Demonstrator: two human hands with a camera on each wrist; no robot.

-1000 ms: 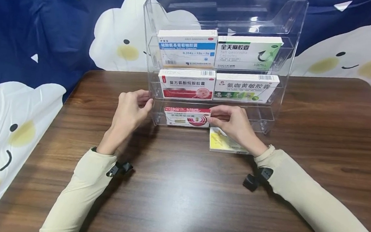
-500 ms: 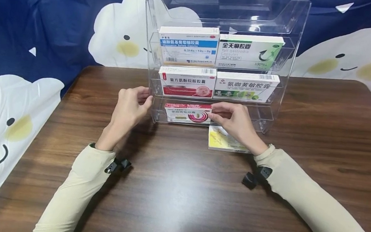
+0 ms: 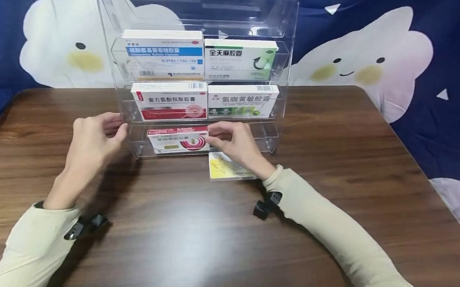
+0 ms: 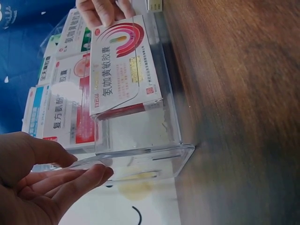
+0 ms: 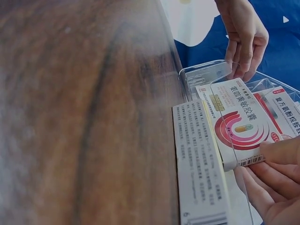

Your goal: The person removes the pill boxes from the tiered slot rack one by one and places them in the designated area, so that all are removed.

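A clear acrylic rack [image 3: 208, 11] stands on the table, tilted tiers facing me. In its lowest tier sits a white and pink-red medicine box [image 3: 178, 140]. My right hand [image 3: 238, 145] holds this box by its right end; in the right wrist view the thumb [image 5: 281, 151] lies on its front, fingers behind the end. My left hand [image 3: 93, 143] pinches the rack's left side wall, with thumb and fingers on either side of it in the left wrist view. A yellow and white box [image 3: 228, 168] lies on the table below my right hand, partly hidden by it.
Higher tiers hold a blue-white box [image 3: 165, 56], a green-white box [image 3: 239, 60], a red-white box [image 3: 169, 102] and another green-banded box [image 3: 242, 101]. Behind the wooden table [image 3: 189, 231] hangs a blue curtain [image 3: 459, 54] with cloud faces.
The head view has swung to the right, so rack and hands appear further left. Both hands keep their places on the rack and the pink-red medicine box.
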